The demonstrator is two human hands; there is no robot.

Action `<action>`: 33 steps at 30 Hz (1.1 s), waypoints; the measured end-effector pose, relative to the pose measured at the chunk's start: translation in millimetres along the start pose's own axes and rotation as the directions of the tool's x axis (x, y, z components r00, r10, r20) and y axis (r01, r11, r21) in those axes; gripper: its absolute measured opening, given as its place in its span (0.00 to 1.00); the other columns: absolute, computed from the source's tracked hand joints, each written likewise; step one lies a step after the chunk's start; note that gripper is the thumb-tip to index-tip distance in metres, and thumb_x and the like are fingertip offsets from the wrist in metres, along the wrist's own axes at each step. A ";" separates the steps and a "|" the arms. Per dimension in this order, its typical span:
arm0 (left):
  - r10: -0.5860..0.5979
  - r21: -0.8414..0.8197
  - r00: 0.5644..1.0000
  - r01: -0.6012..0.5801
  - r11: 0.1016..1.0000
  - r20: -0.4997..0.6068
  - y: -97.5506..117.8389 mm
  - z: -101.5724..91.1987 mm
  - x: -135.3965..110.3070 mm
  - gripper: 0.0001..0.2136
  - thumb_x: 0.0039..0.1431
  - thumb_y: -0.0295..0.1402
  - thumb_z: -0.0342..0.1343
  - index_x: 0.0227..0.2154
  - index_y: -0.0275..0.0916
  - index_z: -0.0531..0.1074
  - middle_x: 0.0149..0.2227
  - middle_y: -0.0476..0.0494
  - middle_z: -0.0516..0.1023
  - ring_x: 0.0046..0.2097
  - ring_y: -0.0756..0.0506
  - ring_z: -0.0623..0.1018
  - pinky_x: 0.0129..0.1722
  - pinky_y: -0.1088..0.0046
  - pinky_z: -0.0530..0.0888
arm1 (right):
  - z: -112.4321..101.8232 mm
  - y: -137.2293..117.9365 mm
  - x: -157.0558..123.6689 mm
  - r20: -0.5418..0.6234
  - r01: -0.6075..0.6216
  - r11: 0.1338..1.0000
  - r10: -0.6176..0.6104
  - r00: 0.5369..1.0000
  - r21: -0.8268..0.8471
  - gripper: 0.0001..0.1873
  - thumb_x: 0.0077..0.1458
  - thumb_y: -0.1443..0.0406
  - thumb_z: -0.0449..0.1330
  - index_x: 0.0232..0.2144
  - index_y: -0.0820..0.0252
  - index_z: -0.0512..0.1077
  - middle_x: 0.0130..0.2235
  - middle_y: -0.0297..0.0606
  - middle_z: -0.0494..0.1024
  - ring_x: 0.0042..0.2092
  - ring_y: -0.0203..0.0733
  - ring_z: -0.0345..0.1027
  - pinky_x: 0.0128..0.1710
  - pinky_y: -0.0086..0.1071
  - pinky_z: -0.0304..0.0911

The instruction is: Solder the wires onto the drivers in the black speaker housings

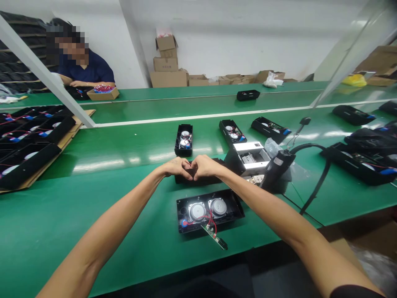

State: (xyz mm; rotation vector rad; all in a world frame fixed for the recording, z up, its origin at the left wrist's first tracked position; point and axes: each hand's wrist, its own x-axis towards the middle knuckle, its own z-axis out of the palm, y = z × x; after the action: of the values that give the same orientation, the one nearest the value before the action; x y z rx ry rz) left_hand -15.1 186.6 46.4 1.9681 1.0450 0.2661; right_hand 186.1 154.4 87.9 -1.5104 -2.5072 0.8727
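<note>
Item: my left hand [178, 166] and my right hand [205, 166], brought together, fingers and thumbs curled inward in a pinching pose; a dark patch shows in the gap, and I cannot tell whether they grip a small piece or frame what lies behind. Item: one black casing [208, 179], directly under my hands and partly hidden by them; contact uncertain. I judge the two hands meet so that each can steady the other in fine work. Item: one open speaker housing [233, 207], nearer me, cavity upward, which leaves its pair of round speakers [197, 212] exposed. Item: one circuit board [214, 237], lying aslant past the housing's front edge, joined by red wires [215, 225], whose slack probably lets it rest outside. Item: one black cylindrical tool [277, 169], to my right, below a metal hook [296, 134]; likely hung there for easy reach. Item: one white-topped box [252, 155], just beside the tool. Item: one further open housing [183, 140], beyond my hands, also cavity upward.
</note>
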 end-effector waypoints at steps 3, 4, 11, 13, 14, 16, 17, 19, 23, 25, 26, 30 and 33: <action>0.005 0.018 1.000 -0.005 1.000 0.002 0.5 -0.8 0.8 0.17 0.35 0.46 0.74 0.16 0.41 0.75 0.34 0.50 0.78 0.41 0.43 0.76 0.40 0.68 0.71 | 0.5 0.0 3.3 0.011 -0.030 1.000 0.030 0.999 -0.006 0.12 0.38 0.65 0.76 0.28 0.61 0.81 0.23 0.27 0.71 0.29 0.36 0.66 0.26 0.27 0.52; 0.007 0.026 1.000 -0.007 1.000 0.000 0.2 -1.0 1.1 0.17 0.35 0.47 0.74 0.16 0.41 0.75 0.34 0.51 0.78 0.41 0.43 0.77 0.40 0.68 0.71 | 1.1 -0.3 4.2 0.012 -0.044 0.999 0.044 0.999 -0.011 0.12 0.38 0.65 0.76 0.29 0.60 0.81 0.23 0.27 0.71 0.29 0.36 0.66 0.26 0.27 0.52; 0.051 0.137 0.995 -0.039 0.990 -0.082 -0.6 13.1 -7.2 0.15 0.35 0.43 0.75 0.20 0.41 0.76 0.39 0.49 0.79 0.48 0.39 0.78 0.50 0.64 0.73 | 13.7 -9.7 -10.9 -0.052 -0.053 0.995 0.048 0.997 -0.082 0.12 0.42 0.65 0.74 0.34 0.57 0.83 0.31 0.35 0.82 0.37 0.45 0.75 0.35 0.31 0.61; 0.087 0.193 0.986 -0.059 0.979 -0.140 0.9 25.2 -16.6 0.14 0.35 0.39 0.76 0.21 0.42 0.77 0.42 0.48 0.80 0.57 0.35 0.74 0.59 0.58 0.69 | 19.7 -12.5 -33.0 -0.074 0.009 0.994 -0.017 0.997 -0.113 0.14 0.47 0.68 0.71 0.39 0.56 0.83 0.36 0.38 0.84 0.43 0.48 0.76 0.42 0.34 0.64; 0.106 0.217 0.980 -0.069 0.974 -0.166 1.5 32.1 -22.3 0.13 0.35 0.38 0.76 0.22 0.42 0.78 0.43 0.48 0.80 0.61 0.33 0.71 0.63 0.54 0.66 | 22.9 -12.3 -48.3 -0.124 0.060 0.992 -0.074 0.989 -0.112 0.16 0.50 0.70 0.70 0.43 0.55 0.82 0.39 0.40 0.85 0.47 0.49 0.76 0.46 0.36 0.65; 0.156 0.282 0.966 -0.094 0.955 -0.206 1.6 46.4 -33.6 0.10 0.38 0.35 0.75 0.22 0.43 0.78 0.44 0.47 0.80 0.66 0.30 0.66 0.66 0.47 0.59 | 29.0 -6.4 -85.4 -0.372 0.193 0.977 -0.212 0.904 -0.088 0.18 0.55 0.72 0.67 0.49 0.54 0.80 0.47 0.42 0.84 0.52 0.49 0.74 0.53 0.40 0.66; 0.189 0.330 0.957 -0.109 0.938 -0.222 1.0 52.9 -38.7 0.09 0.40 0.33 0.75 0.23 0.44 0.79 0.44 0.47 0.81 0.67 0.29 0.64 0.67 0.45 0.58 | 31.4 -0.2 -105.8 -0.580 0.258 0.964 -0.248 0.776 -0.067 0.16 0.59 0.70 0.65 0.50 0.54 0.78 0.49 0.42 0.83 0.53 0.49 0.73 0.54 0.42 0.68; 0.260 0.436 0.935 -0.136 0.890 -0.239 -0.7 63.0 -46.2 0.07 0.42 0.30 0.73 0.24 0.45 0.80 0.43 0.46 0.81 0.68 0.29 0.64 0.66 0.42 0.57 | 33.7 18.5 -144.6 -0.913 0.213 0.974 -0.154 0.377 -0.076 0.12 0.62 0.66 0.65 0.48 0.53 0.77 0.45 0.41 0.81 0.49 0.49 0.74 0.52 0.45 0.69; 0.329 0.538 0.915 -0.160 0.828 -0.234 -3.5 69.3 -51.3 0.08 0.43 0.28 0.72 0.26 0.46 0.81 0.43 0.46 0.82 0.67 0.29 0.66 0.63 0.41 0.59 | 27.8 68.1 -188.3 -0.982 -0.203 0.961 0.181 -0.053 0.188 0.29 0.57 0.52 0.69 0.56 0.60 0.72 0.53 0.52 0.74 0.47 0.53 0.72 0.46 0.47 0.70; 0.341 0.550 0.911 -0.167 0.819 -0.231 -4.0 68.2 -51.8 0.08 0.43 0.27 0.72 0.26 0.46 0.80 0.42 0.46 0.82 0.67 0.28 0.66 0.62 0.40 0.59 | 25.1 88.8 -189.9 -0.927 -0.247 0.911 0.362 0.097 0.330 0.30 0.57 0.46 0.67 0.52 0.61 0.74 0.50 0.51 0.77 0.45 0.53 0.73 0.45 0.48 0.70; 0.346 0.556 0.910 -0.170 0.814 -0.228 -4.2 67.5 -52.0 0.09 0.43 0.27 0.72 0.26 0.46 0.80 0.42 0.47 0.82 0.67 0.28 0.66 0.62 0.40 0.60 | 25.4 96.1 -187.6 -0.882 -0.218 0.890 0.439 0.170 0.401 0.28 0.56 0.45 0.66 0.47 0.60 0.74 0.45 0.48 0.80 0.43 0.52 0.75 0.44 0.47 0.71; 0.361 0.580 0.906 -0.176 0.795 -0.220 -6.6 66.8 -53.6 0.09 0.44 0.26 0.71 0.26 0.46 0.79 0.42 0.47 0.83 0.67 0.28 0.66 0.62 0.40 0.60 | 35.4 103.7 -175.2 -0.770 0.089 0.783 0.575 0.276 0.616 0.21 0.54 0.49 0.69 0.39 0.56 0.69 0.26 0.32 0.77 0.29 0.44 0.73 0.36 0.40 0.72; 0.384 0.593 0.896 -0.189 0.783 -0.222 -11.0 67.8 -53.9 0.08 0.45 0.28 0.70 0.27 0.46 0.79 0.42 0.47 0.83 0.67 0.28 0.67 0.62 0.42 0.60 | 37.7 95.8 -176.1 -0.740 0.258 0.700 0.578 0.343 0.666 0.19 0.55 0.53 0.70 0.39 0.57 0.68 0.21 0.26 0.72 0.22 0.39 0.68 0.28 0.35 0.69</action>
State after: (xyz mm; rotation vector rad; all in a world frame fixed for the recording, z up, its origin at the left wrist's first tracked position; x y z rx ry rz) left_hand -19.0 108.4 7.7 2.7036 1.1083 0.5266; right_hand 337.4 24.7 44.6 -1.3539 -0.9427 0.5468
